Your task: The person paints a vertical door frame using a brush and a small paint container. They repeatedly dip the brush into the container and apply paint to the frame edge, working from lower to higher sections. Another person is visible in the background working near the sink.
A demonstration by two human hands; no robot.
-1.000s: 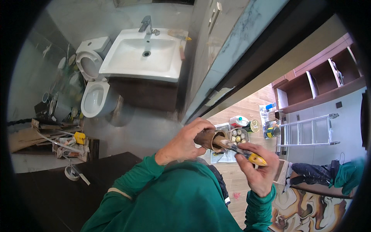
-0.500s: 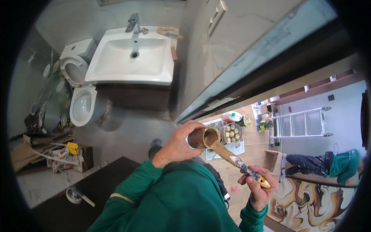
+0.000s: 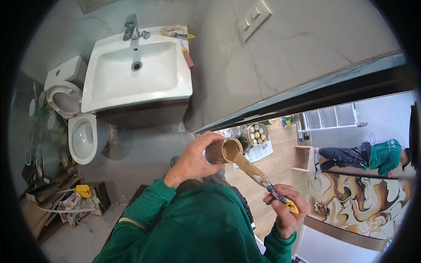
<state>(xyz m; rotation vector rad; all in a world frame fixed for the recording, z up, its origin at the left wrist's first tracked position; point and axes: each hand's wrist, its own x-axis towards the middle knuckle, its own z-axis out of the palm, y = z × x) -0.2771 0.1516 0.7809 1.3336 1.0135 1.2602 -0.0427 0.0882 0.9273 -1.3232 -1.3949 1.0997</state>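
Observation:
My left hand (image 3: 193, 161) is wrapped round a small brown can (image 3: 214, 153). The can is tilted, and its mouth with tan paint inside faces right. In my right hand (image 3: 287, 209) is a paintbrush (image 3: 272, 191) with a worn blue-and-white, yellow-ended handle. The brush's tan-coated bristles slant up to the can, with their tip at its rim. Whether the tip reaches inside, I cannot tell.
Ahead stands a white sink (image 3: 136, 83) with another brush (image 3: 177, 34) and a small roller (image 3: 187, 58) on its edge. Left are a toilet (image 3: 83, 138) and flattened cardboard (image 3: 48, 204). Beyond the doorway are a crate of cans (image 3: 256, 133), a ladder (image 3: 331, 118) and a bending person (image 3: 377, 155).
The view has turned, so the sink appears larger and further left. Both hands keep their hold, and the brush tip stays at the can's rim.

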